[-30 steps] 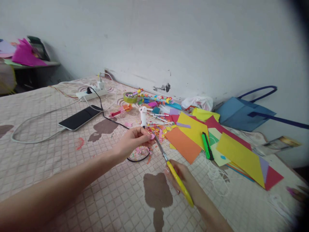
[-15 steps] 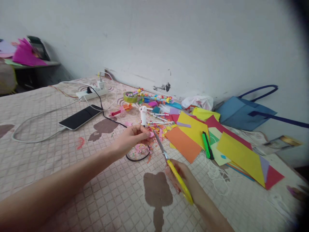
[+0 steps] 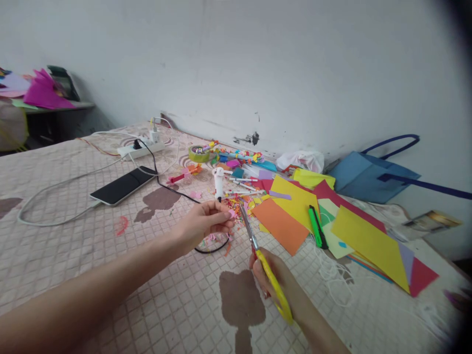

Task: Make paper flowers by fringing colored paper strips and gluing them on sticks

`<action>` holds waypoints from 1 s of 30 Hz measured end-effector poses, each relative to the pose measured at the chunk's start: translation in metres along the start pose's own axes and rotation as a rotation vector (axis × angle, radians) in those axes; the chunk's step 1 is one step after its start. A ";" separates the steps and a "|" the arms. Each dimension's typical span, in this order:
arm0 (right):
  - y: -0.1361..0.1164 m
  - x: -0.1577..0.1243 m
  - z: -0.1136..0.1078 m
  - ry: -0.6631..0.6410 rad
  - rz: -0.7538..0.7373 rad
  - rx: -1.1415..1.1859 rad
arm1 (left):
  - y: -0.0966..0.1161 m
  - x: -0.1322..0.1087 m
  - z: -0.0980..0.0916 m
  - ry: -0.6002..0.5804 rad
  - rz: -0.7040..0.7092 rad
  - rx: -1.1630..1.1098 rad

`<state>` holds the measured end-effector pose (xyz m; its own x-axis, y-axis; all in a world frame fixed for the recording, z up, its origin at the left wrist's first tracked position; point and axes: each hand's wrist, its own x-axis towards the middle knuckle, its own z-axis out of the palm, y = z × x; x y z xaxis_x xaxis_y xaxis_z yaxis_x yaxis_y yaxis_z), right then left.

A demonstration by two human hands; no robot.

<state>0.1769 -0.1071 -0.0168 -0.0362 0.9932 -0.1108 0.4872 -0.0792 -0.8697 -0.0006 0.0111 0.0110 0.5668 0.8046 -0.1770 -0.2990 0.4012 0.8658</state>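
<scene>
My left hand [image 3: 206,223] pinches a small pink scrap of paper [image 3: 232,214] between thumb and fingers, above the patterned bed cover. My right hand [image 3: 275,280] grips yellow-handled scissors [image 3: 262,263]. Their metal blades point up and away, with the tips right beside the pink scrap. Under the scrap lie pink paper cuttings [image 3: 214,238] and a loop of black cable [image 3: 212,246].
Sheets of orange, yellow and red paper [image 3: 295,209] are spread to the right with a green highlighter [image 3: 316,226]. A phone [image 3: 123,185], a power strip [image 3: 140,150], cables, a tape roll [image 3: 199,153], pens and a blue bag [image 3: 368,174] lie beyond.
The scissors have tilted more upright and the right hand has drawn slightly nearer. The left hand stays pinched on the pink scrap. The view shifted a little.
</scene>
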 end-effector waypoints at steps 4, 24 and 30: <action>-0.006 0.000 0.000 -0.004 -0.022 -0.004 | 0.000 -0.001 0.002 0.004 -0.005 -0.007; -0.011 -0.002 0.000 -0.004 -0.009 -0.013 | -0.008 -0.002 0.003 -0.014 0.089 0.033; -0.012 -0.001 0.001 -0.002 0.027 -0.034 | -0.010 -0.002 0.003 0.010 0.078 0.031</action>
<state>0.1704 -0.1070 -0.0072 -0.0247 0.9905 -0.1350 0.5174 -0.1029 -0.8495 0.0035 0.0041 0.0046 0.5351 0.8371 -0.1133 -0.3181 0.3240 0.8910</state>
